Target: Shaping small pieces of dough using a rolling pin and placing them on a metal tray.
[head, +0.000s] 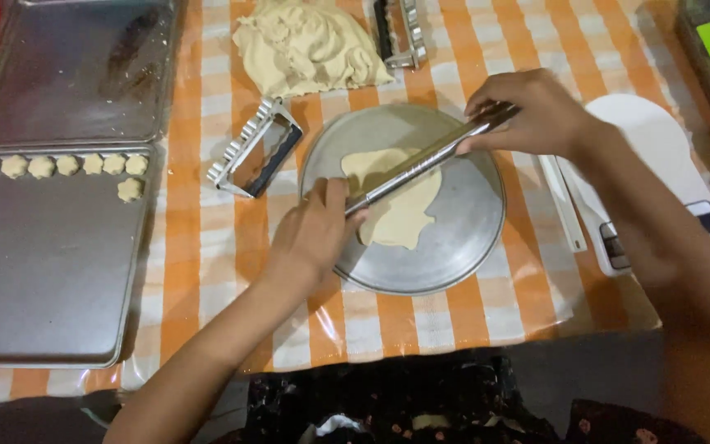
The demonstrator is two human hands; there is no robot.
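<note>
Here the dough [400, 212] lies between left hand [312, 234] and right hand [527, 111].

Table [207, 271] under orange-and-white checked cloth (glossy plastic cover); dark floor [585, 370] below

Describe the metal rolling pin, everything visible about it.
The rolling pin is a slim, straight rod of shiny silver metal with no separate handles showing. It lies slanted across the round metal plate, its far end higher to the right. It rests on the flattened pale dough. The left hand presses on its near end and the right hand covers its far end, so both tips are hidden.
</note>
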